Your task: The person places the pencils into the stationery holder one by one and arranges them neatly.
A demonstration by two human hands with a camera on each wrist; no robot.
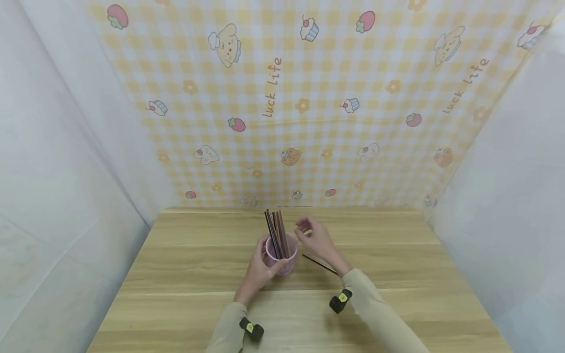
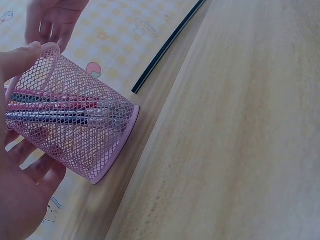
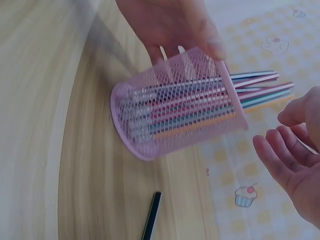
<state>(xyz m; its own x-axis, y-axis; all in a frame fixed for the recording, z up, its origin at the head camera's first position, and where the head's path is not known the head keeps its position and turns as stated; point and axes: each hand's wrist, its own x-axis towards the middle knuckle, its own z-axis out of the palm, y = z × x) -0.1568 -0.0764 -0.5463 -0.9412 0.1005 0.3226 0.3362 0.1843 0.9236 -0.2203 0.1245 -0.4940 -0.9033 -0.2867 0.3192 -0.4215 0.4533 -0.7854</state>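
My left hand (image 1: 258,271) grips a pink mesh pencil cup (image 1: 288,268), thumb at the rim and fingers around the far side. Several colored pencils (image 1: 274,229) stand in the cup, leaning to the left with their upper parts above the rim. Through the mesh in the right wrist view, their lower ends lie close to the cup's bottom. Just right of the rim is my right hand (image 1: 316,239), its fingers loosely bent and nothing between them. A single dark pencil (image 1: 319,264) lies on the table below that hand, partly hidden by the right forearm.
The wooden table (image 1: 190,274) reaches back to a yellow checked cloth (image 1: 326,98) with cartoon prints. White sheets (image 1: 66,171) hang at both sides. Each wrist carries a small black camera (image 1: 251,330) on its sleeve.
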